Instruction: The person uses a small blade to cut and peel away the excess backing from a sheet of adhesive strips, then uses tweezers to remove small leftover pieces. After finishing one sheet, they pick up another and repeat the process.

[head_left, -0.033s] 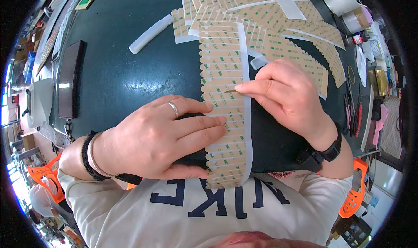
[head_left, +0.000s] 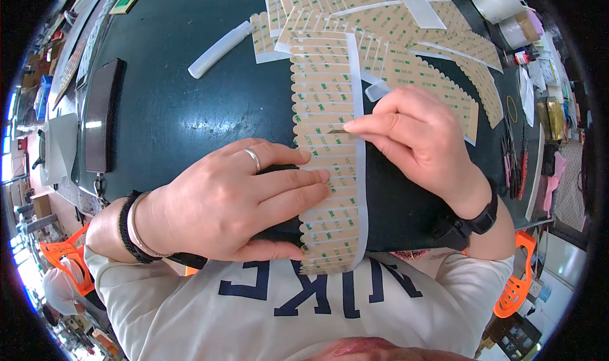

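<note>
Running lengthwise away from the body, the tape strip sheet (head_left: 330, 152) lies pinned under the flat, spread left hand (head_left: 235, 199), while the right hand (head_left: 415, 139), just right of it, pinches thin tweezers (head_left: 339, 131) pointing leftward onto one strip.

A silver ring and dark bracelets mark the left hand (head_left: 235, 199), a black watch the right hand (head_left: 415, 139), above a cream shirt.

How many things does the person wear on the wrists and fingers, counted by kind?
Silver finger ring: 1
Black wrist band on the left wrist: 1
Silver bangle: 1
Black watch strap on the right wrist: 1
Total: 4
</note>
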A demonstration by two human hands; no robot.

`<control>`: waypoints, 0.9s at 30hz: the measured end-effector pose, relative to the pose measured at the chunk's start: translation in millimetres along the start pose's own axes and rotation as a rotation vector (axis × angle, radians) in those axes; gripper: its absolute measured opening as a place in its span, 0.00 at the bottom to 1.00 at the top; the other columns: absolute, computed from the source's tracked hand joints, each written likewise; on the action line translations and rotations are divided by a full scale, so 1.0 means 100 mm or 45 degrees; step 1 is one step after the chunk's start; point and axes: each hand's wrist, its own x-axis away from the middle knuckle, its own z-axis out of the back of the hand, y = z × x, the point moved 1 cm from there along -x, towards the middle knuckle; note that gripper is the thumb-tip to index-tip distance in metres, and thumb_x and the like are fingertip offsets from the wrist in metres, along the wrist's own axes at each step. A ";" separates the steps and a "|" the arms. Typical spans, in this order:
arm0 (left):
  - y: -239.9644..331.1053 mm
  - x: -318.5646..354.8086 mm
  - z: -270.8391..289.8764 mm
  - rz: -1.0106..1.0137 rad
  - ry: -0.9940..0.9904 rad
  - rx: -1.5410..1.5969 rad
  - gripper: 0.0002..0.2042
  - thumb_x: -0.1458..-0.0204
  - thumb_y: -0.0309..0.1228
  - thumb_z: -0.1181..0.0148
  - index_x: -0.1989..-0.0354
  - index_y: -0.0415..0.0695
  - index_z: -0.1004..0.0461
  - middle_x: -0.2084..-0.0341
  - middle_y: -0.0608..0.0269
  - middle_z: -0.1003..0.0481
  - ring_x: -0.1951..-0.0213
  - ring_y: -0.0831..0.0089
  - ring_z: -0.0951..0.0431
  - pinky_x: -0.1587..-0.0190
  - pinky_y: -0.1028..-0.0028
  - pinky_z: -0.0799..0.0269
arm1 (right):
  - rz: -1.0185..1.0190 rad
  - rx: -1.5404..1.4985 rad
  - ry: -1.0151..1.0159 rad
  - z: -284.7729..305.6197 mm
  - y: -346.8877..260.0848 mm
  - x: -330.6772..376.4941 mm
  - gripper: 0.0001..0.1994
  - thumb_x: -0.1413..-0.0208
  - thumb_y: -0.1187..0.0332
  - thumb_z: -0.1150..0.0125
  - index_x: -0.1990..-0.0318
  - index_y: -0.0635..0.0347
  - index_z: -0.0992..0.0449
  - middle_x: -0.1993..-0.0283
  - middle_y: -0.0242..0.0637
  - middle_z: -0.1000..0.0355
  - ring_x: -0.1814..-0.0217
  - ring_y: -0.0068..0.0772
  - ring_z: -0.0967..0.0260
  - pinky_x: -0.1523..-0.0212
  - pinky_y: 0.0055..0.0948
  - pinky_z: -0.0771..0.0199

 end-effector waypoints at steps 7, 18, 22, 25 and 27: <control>0.00 -0.01 0.00 -0.010 -0.001 -0.005 0.31 0.46 0.50 0.26 0.41 0.39 0.20 0.43 0.56 0.18 0.44 0.55 0.18 0.41 0.59 0.20 | -0.022 -0.041 0.040 -0.06 0.00 -0.02 0.15 0.49 0.77 0.23 0.53 0.50 0.10 0.65 0.30 0.25 0.64 0.35 0.26 0.63 0.34 0.28; -0.01 -0.01 -0.01 -0.013 0.017 -0.001 0.31 0.46 0.50 0.26 0.41 0.39 0.20 0.44 0.56 0.18 0.44 0.54 0.18 0.41 0.59 0.20 | -0.010 -0.041 0.036 -0.09 -0.01 -0.03 0.11 0.46 0.74 0.25 0.55 0.51 0.12 0.65 0.30 0.27 0.62 0.38 0.26 0.62 0.38 0.26; -0.01 0.00 -0.01 -0.012 0.018 -0.006 0.31 0.46 0.50 0.26 0.41 0.39 0.20 0.44 0.56 0.18 0.44 0.54 0.18 0.42 0.59 0.19 | -0.008 -0.041 0.041 -0.10 -0.02 -0.02 0.09 0.45 0.72 0.26 0.56 0.52 0.13 0.66 0.31 0.28 0.62 0.40 0.26 0.61 0.39 0.26; -0.01 0.00 -0.01 -0.011 0.017 -0.005 0.31 0.46 0.50 0.26 0.41 0.39 0.20 0.44 0.56 0.18 0.44 0.54 0.18 0.42 0.59 0.19 | -0.009 -0.042 0.044 -0.10 -0.02 -0.02 0.11 0.46 0.73 0.25 0.55 0.51 0.12 0.65 0.30 0.27 0.63 0.38 0.26 0.62 0.38 0.27; -0.01 0.00 -0.02 -0.009 0.015 -0.002 0.31 0.46 0.50 0.26 0.41 0.39 0.20 0.44 0.56 0.18 0.44 0.54 0.18 0.42 0.59 0.19 | -0.010 -0.041 0.046 -0.10 -0.01 -0.02 0.15 0.48 0.76 0.22 0.53 0.50 0.10 0.65 0.29 0.26 0.64 0.35 0.27 0.64 0.34 0.28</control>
